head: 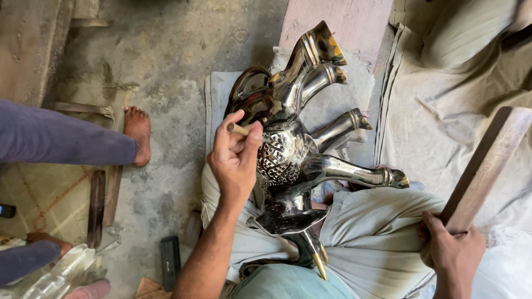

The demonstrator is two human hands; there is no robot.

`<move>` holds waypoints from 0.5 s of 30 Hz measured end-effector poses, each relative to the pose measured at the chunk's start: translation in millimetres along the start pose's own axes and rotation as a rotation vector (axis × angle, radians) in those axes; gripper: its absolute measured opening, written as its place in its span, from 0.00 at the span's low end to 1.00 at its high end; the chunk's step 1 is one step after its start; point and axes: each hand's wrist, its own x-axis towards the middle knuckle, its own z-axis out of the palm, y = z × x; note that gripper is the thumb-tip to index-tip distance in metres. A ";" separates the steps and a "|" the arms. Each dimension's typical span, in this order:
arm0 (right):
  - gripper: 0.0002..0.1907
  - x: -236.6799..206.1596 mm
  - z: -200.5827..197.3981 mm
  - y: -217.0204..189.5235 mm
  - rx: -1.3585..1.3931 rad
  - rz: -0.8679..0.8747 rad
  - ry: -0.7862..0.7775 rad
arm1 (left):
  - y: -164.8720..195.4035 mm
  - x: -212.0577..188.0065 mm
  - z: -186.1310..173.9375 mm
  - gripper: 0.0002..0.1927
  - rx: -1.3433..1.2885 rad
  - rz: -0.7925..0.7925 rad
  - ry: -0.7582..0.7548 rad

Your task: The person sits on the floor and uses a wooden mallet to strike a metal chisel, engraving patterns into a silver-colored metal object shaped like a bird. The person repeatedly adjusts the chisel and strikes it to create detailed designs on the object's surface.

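Metal elephant figure (293,149) lying on its side across our lap, our left hand (235,160) on its flank pinching a small punch (238,129), our right hand (451,249) to the right gripping a wooden plank (485,166), another person's bare foot (137,133) on the floor (172,50) at left.

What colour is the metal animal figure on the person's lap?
Shiny silver with gold-tipped feet, in the head view: metal animal figure.
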 end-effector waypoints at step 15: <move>0.28 -65.9 29.5 -188.4 -0.044 -0.768 -0.062 | -29.1 6.9 31.2 0.12 0.170 0.265 -0.017</move>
